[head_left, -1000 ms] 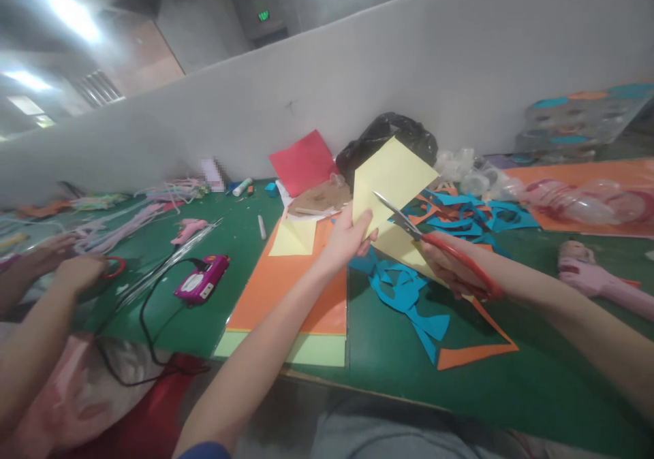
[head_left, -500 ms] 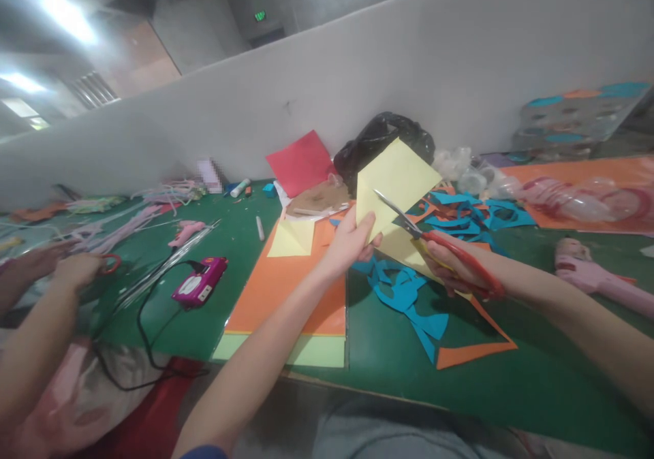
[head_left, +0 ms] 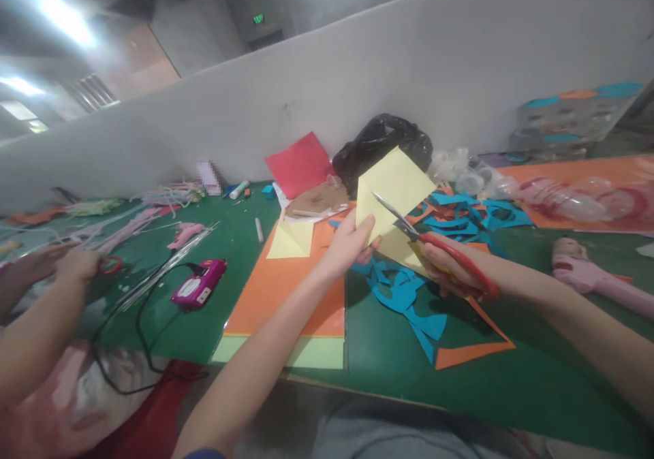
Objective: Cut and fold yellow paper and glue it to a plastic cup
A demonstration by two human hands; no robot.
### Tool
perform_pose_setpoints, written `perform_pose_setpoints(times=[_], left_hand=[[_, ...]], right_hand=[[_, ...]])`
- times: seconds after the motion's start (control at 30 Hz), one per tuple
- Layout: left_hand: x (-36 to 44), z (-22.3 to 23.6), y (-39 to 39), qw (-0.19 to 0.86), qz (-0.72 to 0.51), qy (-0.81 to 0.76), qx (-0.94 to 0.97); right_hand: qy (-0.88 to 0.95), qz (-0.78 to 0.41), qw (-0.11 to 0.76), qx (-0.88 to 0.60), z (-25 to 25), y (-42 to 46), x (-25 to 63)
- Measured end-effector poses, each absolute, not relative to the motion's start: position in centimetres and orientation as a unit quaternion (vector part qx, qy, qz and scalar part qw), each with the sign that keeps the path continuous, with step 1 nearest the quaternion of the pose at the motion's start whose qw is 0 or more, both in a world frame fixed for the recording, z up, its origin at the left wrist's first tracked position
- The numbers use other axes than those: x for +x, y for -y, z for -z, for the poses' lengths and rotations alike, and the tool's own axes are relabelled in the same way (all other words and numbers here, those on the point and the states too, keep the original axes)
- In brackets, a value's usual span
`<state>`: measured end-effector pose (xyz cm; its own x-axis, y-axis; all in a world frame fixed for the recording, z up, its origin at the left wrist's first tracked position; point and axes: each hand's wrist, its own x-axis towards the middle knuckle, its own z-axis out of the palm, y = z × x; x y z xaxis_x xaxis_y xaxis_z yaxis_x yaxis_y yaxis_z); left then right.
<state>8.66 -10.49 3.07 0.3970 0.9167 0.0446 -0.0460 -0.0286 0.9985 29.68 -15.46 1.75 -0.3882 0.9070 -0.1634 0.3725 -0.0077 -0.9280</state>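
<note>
My left hand [head_left: 348, 242] pinches the lower left edge of a pale yellow sheet of paper [head_left: 394, 186], held up above the green table [head_left: 511, 377]. In my right hand [head_left: 449, 268] are red-handled scissors [head_left: 443, 249], fingers closed through the loops. Their metal blades lie across the yellow sheet, pointing up and left into it. Blue paper scraps [head_left: 403, 295] lie on the table just below both hands.
An orange sheet stack [head_left: 286, 289] with a yellow piece [head_left: 290, 240] lies to the left. Pink glue guns [head_left: 200, 283] [head_left: 593, 275], a black bag [head_left: 381, 142] and red paper [head_left: 299, 165] stand around. Another person's hands [head_left: 76, 268] work at far left. A grey partition [head_left: 460, 57] backs the table.
The yellow sheet has dropped slightly and the scissors have edged a little further into it. The other person's hands at left have shifted a bit.
</note>
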Motion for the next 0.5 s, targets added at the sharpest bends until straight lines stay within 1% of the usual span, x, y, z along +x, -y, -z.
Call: perform_pose_setpoints(times=[0.13, 0.27, 0.5], left_hand=[[8.6, -3.2, 10.5, 0.601, -0.4, -0.361, 0.591], [8.5, -3.3, 10.5, 0.603, -0.398, -0.369, 0.585], [8.3, -3.5, 10.5, 0.612, -0.391, -0.365, 0.583]], right_hand=[[0.65, -0.52, 0.264, -0.487, -2.0, 15.4, 29.2], [0.611, -0.529, 0.284, -0.516, -0.9, 14.9, 29.1], [0.624, -0.536, 0.296, -0.486, -0.6, 14.8, 29.8]])
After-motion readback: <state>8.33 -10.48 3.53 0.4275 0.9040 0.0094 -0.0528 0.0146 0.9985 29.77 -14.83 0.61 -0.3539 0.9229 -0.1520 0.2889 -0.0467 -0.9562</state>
